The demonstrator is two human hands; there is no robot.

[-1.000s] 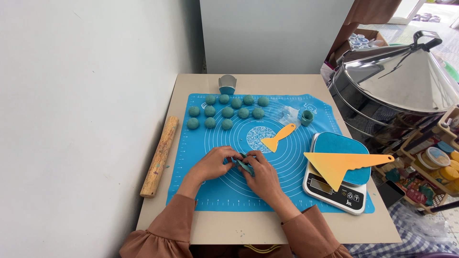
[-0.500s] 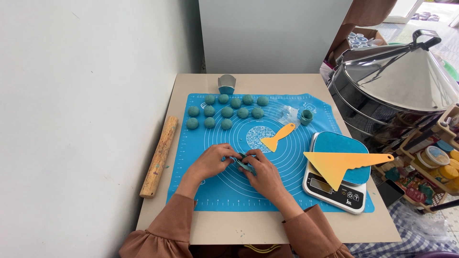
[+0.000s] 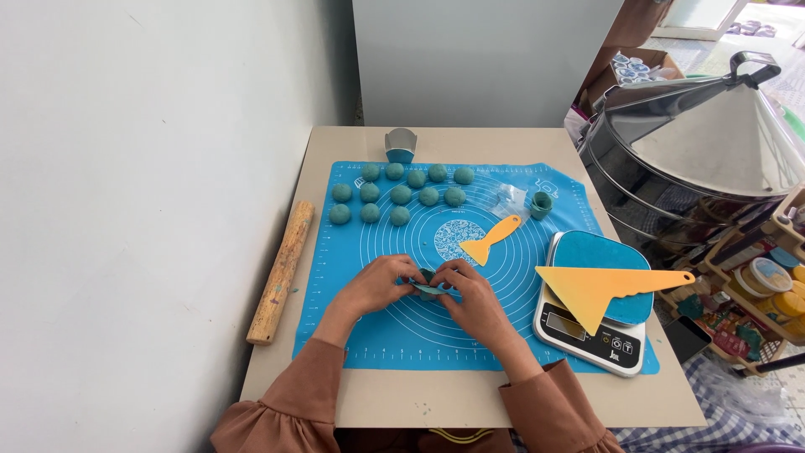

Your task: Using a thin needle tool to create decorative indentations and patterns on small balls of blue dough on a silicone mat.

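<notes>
- left hand (image 3: pixel 379 285) and right hand (image 3: pixel 470 292): fingertips pinched closed on flattened teal dough piece (image 3: pixel 426 286), just above blue mat (image 3: pixel 394 335) centre
- pinching well, I'd judge: even pressure, edges kept thin
- count: 11 dough balls (image 3: pixel 401 195), 2 yellow scrapers (image 3: pixel 597 289), 1 rolling pin (image 3: pixel 281 270), 1 scale (image 3: pixel 587 329)

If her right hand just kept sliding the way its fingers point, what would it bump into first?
The right hand points left, so it would meet the teal dough piece it already pinches, then, probably, the left hand right behind it.
</notes>
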